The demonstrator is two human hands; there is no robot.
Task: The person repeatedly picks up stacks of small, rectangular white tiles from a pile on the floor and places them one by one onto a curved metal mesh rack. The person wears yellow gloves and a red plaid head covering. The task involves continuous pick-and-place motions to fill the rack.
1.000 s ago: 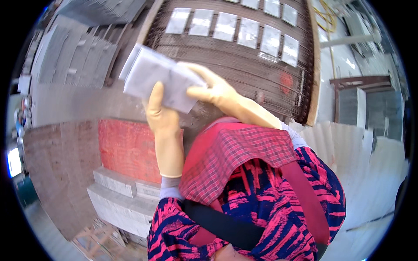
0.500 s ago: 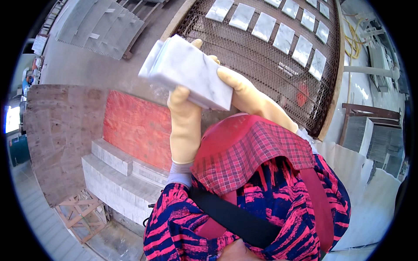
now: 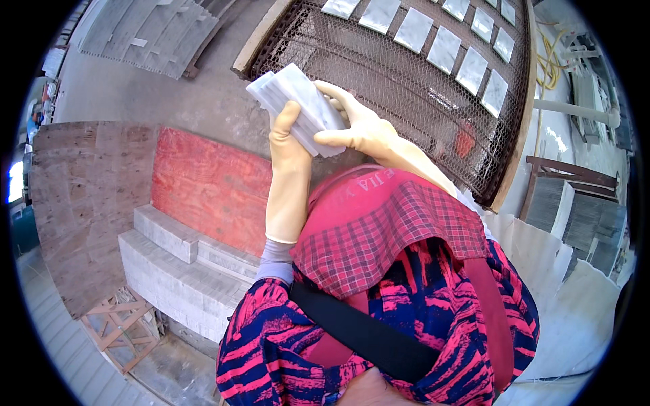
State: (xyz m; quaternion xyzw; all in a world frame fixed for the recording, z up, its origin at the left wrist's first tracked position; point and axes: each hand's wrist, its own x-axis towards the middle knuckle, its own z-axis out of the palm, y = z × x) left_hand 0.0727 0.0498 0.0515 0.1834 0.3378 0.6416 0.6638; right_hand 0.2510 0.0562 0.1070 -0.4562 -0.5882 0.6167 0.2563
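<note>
A stack of thin white stone tiles (image 3: 298,108) is held up in front of me, above a wire mesh rack (image 3: 379,95). My left hand (image 3: 288,152), in a cream rubber glove, grips the stack's lower edge with the thumb up along its side. My right hand (image 3: 355,125), gloved the same way, wraps over the stack's right end with fingers spread on top. Below the hands are my red checked cloth and my pink and navy patterned top.
White square tiles (image 3: 447,47) lie in rows on the mesh rack. A red board (image 3: 210,189) and a plywood sheet (image 3: 74,196) lie at left, with grey stone slabs (image 3: 176,264) and a wooden pallet (image 3: 122,325) below. Pale slabs (image 3: 575,298) lean at right.
The tile stack has shifted right and turned more edge-on between my hands. The view has swung, so the mesh rack now sits higher and further right.
</note>
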